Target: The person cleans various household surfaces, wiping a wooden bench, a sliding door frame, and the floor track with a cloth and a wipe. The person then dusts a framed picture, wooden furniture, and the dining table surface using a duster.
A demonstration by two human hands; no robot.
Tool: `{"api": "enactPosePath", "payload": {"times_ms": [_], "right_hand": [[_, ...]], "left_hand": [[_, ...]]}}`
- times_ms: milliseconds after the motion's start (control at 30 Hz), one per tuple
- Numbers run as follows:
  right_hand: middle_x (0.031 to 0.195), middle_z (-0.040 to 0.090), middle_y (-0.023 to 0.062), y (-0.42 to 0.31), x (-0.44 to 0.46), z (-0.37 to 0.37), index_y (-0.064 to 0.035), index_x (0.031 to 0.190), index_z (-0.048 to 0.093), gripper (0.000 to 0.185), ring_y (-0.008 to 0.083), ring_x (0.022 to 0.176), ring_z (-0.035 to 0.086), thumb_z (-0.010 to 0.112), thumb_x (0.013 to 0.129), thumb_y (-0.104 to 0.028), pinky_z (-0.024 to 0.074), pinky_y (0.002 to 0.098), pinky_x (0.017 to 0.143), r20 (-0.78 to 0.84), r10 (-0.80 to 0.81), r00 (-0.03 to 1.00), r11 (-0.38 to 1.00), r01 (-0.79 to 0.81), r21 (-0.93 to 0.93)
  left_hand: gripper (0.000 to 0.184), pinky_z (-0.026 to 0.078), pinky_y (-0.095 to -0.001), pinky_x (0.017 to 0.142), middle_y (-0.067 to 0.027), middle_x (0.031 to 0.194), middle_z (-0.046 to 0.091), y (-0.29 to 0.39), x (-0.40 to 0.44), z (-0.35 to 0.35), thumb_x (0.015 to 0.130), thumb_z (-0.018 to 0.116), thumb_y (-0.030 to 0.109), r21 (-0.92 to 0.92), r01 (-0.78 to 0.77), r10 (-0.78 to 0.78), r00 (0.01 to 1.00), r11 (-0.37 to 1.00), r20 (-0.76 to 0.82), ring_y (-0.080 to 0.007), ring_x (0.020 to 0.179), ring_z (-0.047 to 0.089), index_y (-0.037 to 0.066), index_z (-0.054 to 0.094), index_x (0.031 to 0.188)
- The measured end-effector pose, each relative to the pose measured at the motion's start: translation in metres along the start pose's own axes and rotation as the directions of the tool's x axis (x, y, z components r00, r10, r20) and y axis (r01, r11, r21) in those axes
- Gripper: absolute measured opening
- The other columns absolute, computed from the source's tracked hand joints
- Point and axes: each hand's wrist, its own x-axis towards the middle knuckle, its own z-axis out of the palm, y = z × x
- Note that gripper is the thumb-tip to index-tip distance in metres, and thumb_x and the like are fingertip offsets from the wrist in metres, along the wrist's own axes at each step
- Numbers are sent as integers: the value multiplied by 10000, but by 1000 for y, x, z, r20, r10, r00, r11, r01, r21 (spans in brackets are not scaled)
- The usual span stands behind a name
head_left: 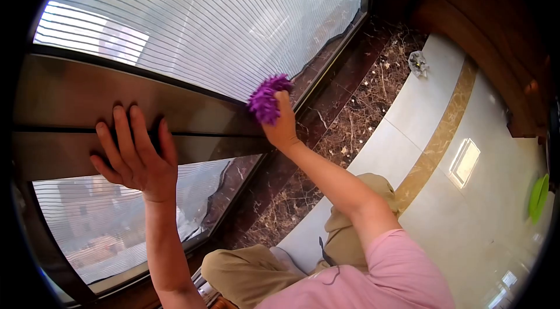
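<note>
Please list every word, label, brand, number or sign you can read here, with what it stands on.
No text can be read.
Pink short-sleeved shirt: a thin dark curved line, no legible letters.
Small crumpled grey-and-white bundle on the pale tiled floor: too small to tell.
Purple shaggy cloth: blurred, no lettering visible.

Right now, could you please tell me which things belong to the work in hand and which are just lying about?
In use:
purple duster, in the right hand
window frame, under the left hand

Seemingly just lying about:
pale bundle, on the floor
green item
</note>
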Motion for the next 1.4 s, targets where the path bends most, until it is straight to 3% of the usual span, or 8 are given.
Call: {"api": "enactPosePath", "payload": {"times_ms": [200,267,633,900,1100,1167,1233,1400], "right_hand": [[1143,569,223,102,-6,-37,44,1118,563,341,360,1083,568,656,835,-122,428,423,973,-100,696,711,718,-684,126],[1136,624,199,149,-8,-39,46,1123,604,374,321,1092,583,683,831,-174,434,384,964,-400,609,685,746,-666,-5],[1026,660,308,99,-50,-10,12,1044,662,454,447,1026,628,641,740,-325,480,447,926,-179,843,507,468,-856,-220],[928,638,142,-21,6,6,-86,948,651,234,351,823,628,651,813,-277,501,428,745,-156,317,936,948,-314,39],[968,637,116,-8,10,-1,-89,973,634,228,320,872,636,690,770,-178,514,397,771,-151,-45,987,997,35,-65],[996,658,155,55,-17,11,-72,1031,638,300,366,951,631,663,800,-261,499,414,837,-291,171,942,968,-215,-127],[1043,671,235,61,-29,-3,33,1045,629,407,380,984,639,591,807,-295,470,433,892,-220,771,598,629,-769,113],[1107,651,288,44,-25,-6,25,1066,648,511,409,1091,611,583,760,-379,453,416,949,-143,917,373,381,-924,30]], "left_hand": [[391,179,-483,1154,-40,1330,590,0,0,0,969,567,386,9,3,-3,1000,1000,0,-301,1287,494,123,610,1255],[396,179,-483,1154,-39,1331,590,-1,-1,0,967,569,388,-1,6,-6,1000,1000,-17,-301,1291,492,123,607,1259],[399,190,-484,1150,-37,1337,583,-1,2,-2,978,548,389,17,-6,6,1000,1000,-9,-296,1290,493,121,599,1270],[388,193,-478,1148,-32,1338,582,0,1,0,985,540,381,19,-3,4,1000,1000,-22,-291,1286,499,121,599,1267],[393,185,-476,1150,-32,1342,581,0,2,-1,985,542,377,-1,-7,7,1000,1000,-24,-283,1294,491,118,589,1276],[396,175,-476,1153,-37,1347,578,1,1,-1,983,546,374,-10,1,-2,1000,1000,-29,-285,1303,482,116,584,1281],[395,172,-478,1154,-38,1349,577,2,2,-3,983,546,370,-8,-2,2,1000,1000,-25,-287,1305,480,115,583,1283],[394,169,-482,1153,-37,1358,571,4,4,-6,983,546,356,-4,0,0,1000,1000,-16,-289,1311,473,111,580,1289]]}}
